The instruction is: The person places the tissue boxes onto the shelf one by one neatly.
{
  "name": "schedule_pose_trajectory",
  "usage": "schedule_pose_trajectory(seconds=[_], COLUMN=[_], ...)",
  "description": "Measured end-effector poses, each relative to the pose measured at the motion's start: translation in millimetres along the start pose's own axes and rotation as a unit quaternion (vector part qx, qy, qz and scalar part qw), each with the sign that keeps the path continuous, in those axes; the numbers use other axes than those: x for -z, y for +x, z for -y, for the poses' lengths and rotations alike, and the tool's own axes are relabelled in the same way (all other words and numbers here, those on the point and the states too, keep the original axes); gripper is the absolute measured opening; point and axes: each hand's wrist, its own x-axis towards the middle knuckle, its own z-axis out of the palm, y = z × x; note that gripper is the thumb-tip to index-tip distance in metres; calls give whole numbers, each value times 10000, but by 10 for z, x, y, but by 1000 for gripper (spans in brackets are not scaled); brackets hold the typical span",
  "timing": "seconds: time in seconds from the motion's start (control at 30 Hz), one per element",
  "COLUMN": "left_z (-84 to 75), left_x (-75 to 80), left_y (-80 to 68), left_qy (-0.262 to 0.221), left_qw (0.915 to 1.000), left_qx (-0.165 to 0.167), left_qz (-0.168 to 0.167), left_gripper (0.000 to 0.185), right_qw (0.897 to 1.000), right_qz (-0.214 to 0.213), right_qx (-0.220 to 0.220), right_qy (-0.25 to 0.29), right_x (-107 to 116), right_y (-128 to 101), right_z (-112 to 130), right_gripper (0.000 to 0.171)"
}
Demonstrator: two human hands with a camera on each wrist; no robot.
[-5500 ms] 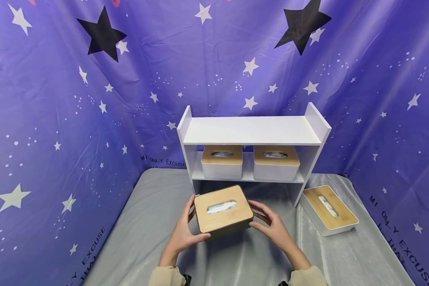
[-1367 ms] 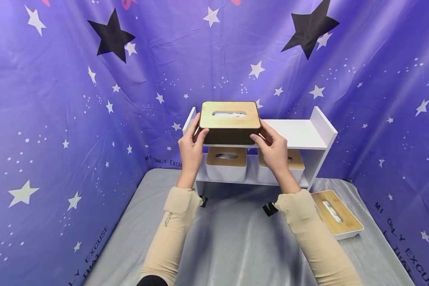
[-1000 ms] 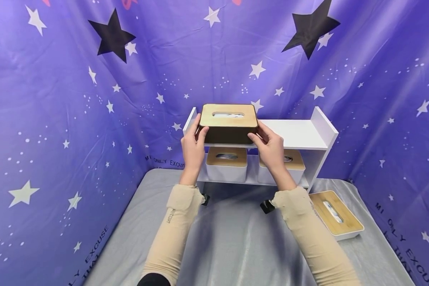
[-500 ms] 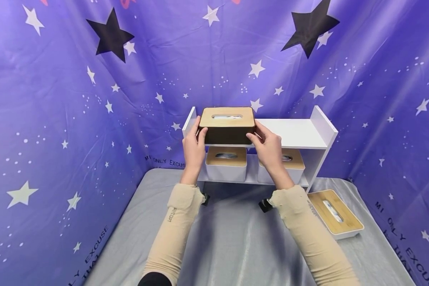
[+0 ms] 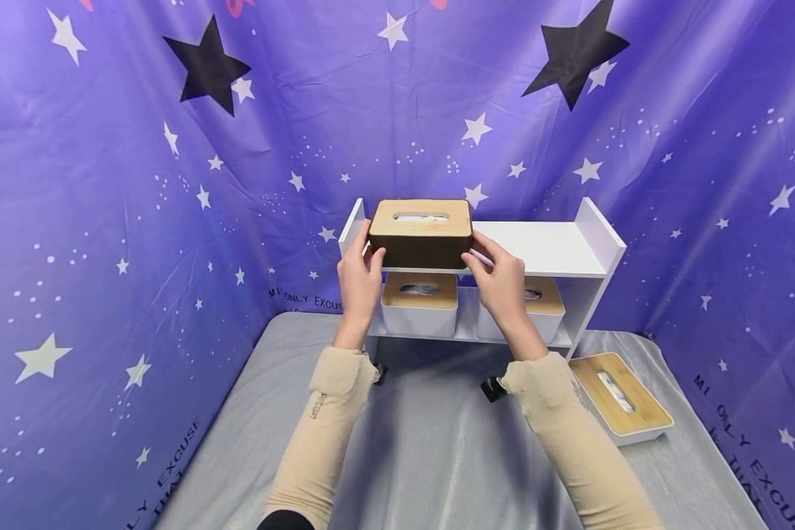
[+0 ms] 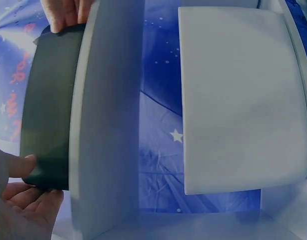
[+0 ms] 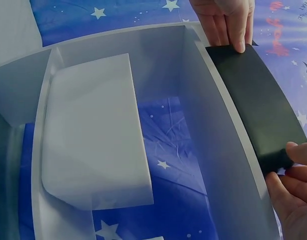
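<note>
A dark tissue box with a wooden lid (image 5: 420, 228) stands upright on the left part of the upper board of a white shelf (image 5: 536, 246). My left hand (image 5: 360, 280) holds its left end, thumb at the front corner and fingers along the side. At the right end, my right hand (image 5: 501, 283) holds it the same way. In the left wrist view, the thumb (image 6: 23, 165) lies against the dark front face. The right wrist view has my right hand (image 7: 296, 200) at the near end of the dark box (image 7: 258, 107). Tissue shows in the lid slot.
Two white tissue boxes with wooden lids, one left (image 5: 419, 313) and one right (image 5: 553, 302), stand on the lower board. Another white one (image 5: 626, 397) lies on the grey cloth (image 5: 430, 442) at the right. A purple star-printed curtain (image 5: 291, 110) surrounds the scene.
Since the oldest frame, both hands have carried the dark tissue box from above the cloth up to the shelf. In the last second it lowered slightly and shifted left; the thumbs slid lower.
</note>
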Motion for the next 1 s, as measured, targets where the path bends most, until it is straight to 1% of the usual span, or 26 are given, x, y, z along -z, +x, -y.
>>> schedule_pose_trajectory(seconds=[0.2,0.5,0.67,0.7,0.77,0.93,1.0], left_z=[-38,-29,-23,-22,-24,-27,-19], left_x=[64,121,149,155,169,193,195], left_y=[-84,-270,-391,-417,-471,-609,-663], left_qy=[-125,-249,-265,-275,-340,-488,-550], left_qw=[9999,9997,9996,9995,9992,9980,9974], left_qx=[-1,-51,-100,-87,-56,-31,-8], left_qz=[59,54,91,118,196,404,463], left_gripper=[53,56,56,56,56,57,57], right_qw=[9998,9996,9997,9998,9999,9999,9997], right_qz=[59,156,106,94,97,141,156], right_qx=[147,216,208,174,121,13,-16], right_qy=[143,-136,-69,-51,-31,80,194], right_x=[71,167,225,236,273,362,389], right_y=[-111,-338,-466,-492,-551,-688,-737], right_z=[8,22,-7,-3,91,33,-108], right_gripper=[39,37,36,36,35,33,34])
